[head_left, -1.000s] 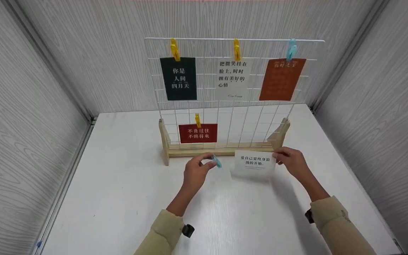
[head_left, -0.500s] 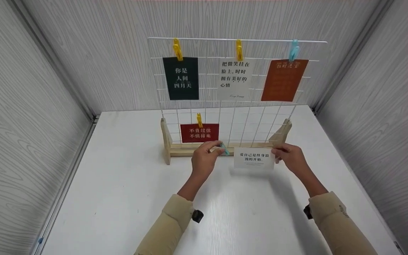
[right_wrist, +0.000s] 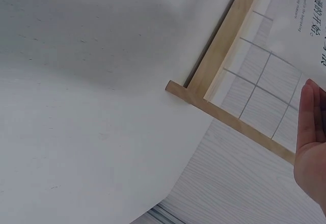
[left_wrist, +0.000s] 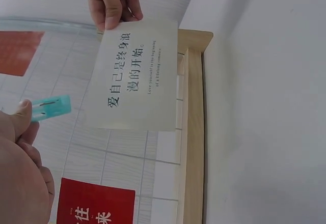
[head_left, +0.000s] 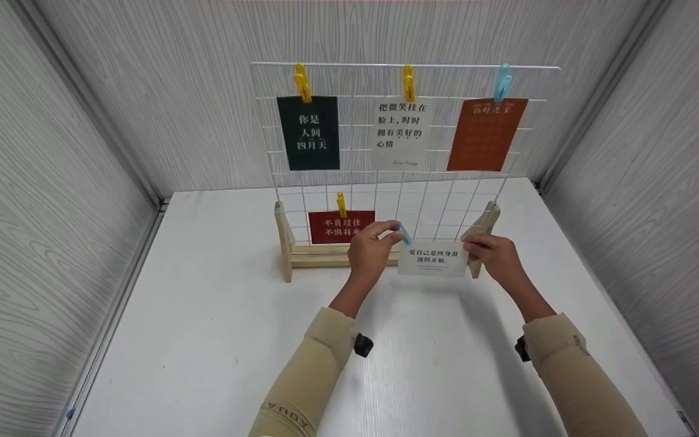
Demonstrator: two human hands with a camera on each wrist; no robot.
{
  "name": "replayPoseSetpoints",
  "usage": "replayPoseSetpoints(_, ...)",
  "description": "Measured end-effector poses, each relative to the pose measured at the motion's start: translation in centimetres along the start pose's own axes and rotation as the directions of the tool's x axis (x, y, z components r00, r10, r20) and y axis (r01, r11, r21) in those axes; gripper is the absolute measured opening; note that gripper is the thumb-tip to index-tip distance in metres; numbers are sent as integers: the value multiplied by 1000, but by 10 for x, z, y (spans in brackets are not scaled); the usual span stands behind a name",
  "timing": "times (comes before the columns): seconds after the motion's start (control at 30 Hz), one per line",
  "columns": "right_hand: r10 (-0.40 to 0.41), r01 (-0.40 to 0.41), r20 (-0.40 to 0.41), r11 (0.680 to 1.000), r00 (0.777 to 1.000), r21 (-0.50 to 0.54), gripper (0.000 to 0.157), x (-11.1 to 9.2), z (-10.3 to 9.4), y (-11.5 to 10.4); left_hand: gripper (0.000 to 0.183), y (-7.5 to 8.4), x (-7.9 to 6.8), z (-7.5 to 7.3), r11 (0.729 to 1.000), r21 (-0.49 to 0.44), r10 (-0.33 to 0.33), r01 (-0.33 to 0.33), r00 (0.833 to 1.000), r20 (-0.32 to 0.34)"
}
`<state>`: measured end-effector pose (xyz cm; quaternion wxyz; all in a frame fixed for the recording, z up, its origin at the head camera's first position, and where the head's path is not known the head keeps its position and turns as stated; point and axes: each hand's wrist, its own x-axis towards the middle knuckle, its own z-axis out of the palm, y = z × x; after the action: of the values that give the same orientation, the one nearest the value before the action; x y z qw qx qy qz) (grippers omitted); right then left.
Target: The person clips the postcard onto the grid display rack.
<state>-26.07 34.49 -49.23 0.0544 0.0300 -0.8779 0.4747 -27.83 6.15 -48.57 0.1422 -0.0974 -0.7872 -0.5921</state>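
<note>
In the head view my left hand (head_left: 372, 250) pinches a light blue clothespin (head_left: 405, 233) between thumb and fingers, close to the top left corner of a white card. My right hand (head_left: 496, 258) pinches that white card (head_left: 432, 264) at its right edge. The card hangs upright before the lower right part of the white wire grid (head_left: 389, 194). In the left wrist view the clothespin (left_wrist: 51, 108) is apart from the card (left_wrist: 135, 76), which has black printed characters. A red card (head_left: 332, 229) under a yellow clothespin (head_left: 341, 205) is clipped at lower left, partly behind my left hand.
A wooden base (head_left: 319, 258) holds the grid upright on the white table (head_left: 216, 340). Along its top hang a dark green card (head_left: 309, 133), another white card (head_left: 400, 155) and an orange card (head_left: 486, 136), each on a clothespin. Grey wood-grain walls (head_left: 204, 115) surround the table.
My left hand has moved right and up with the clothespin, from the table side toward the white card's corner. The white card in my right hand has risen slightly against the grid.
</note>
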Motion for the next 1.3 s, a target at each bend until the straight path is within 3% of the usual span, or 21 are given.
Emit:
replayPoseSetpoints(0.47,-49,47,-71,998,996,-29,23,31,-2,-10,18,13,32,30,997,80,15,-12,999,-38)
replayPoseSetpoints(1.0,-73,62,-136,995,988,-83,18,45,2,-20,20,20,41,52,990,137,30,-20,997,-68)
replayPoseSetpoints(1.3,-95,84,-151,994,984,-73,17,51,1,-21,22,20,46,60,987,143,78,-68,995,-63)
